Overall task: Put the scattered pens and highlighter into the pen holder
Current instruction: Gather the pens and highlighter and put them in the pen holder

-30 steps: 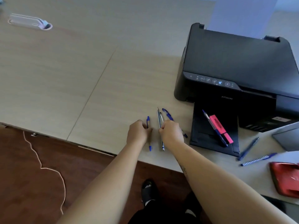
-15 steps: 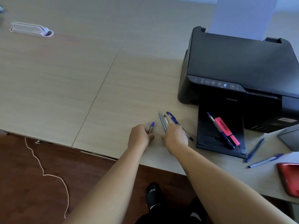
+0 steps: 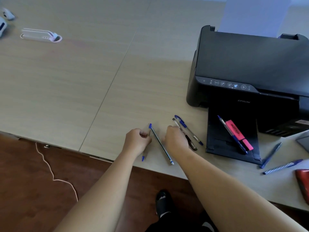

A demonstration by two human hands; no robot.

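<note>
My left hand [image 3: 138, 142] is closed around a clear pen with blue ends [image 3: 143, 157], near the table's front edge. A slim dark pen [image 3: 161, 145] lies free on the table between my hands. My right hand [image 3: 175, 139] has its fingers curled on a clear pen with a black end [image 3: 191, 143]. Just right of that one lies a blue-capped pen [image 3: 189, 129]. The pink highlighter [image 3: 237, 133] and a blue pen [image 3: 231, 133] rest on the printer's output tray [image 3: 217, 148]. Two more blue pens [image 3: 270, 154] [image 3: 282, 166] lie further right. I see no pen holder.
A black printer [image 3: 250, 64] with paper in its feeder fills the right side. A red object [image 3: 303, 185] and a grey one [image 3: 303, 143] sit at the right edge. A white cable port [image 3: 41, 35] is at the far left. Below the table edge are wood floor and a cord [image 3: 55, 179].
The slim dark pen that was under my right hand now lies free between the hands. My right hand has shifted right onto the clear pen. My left hand still holds its pen.
</note>
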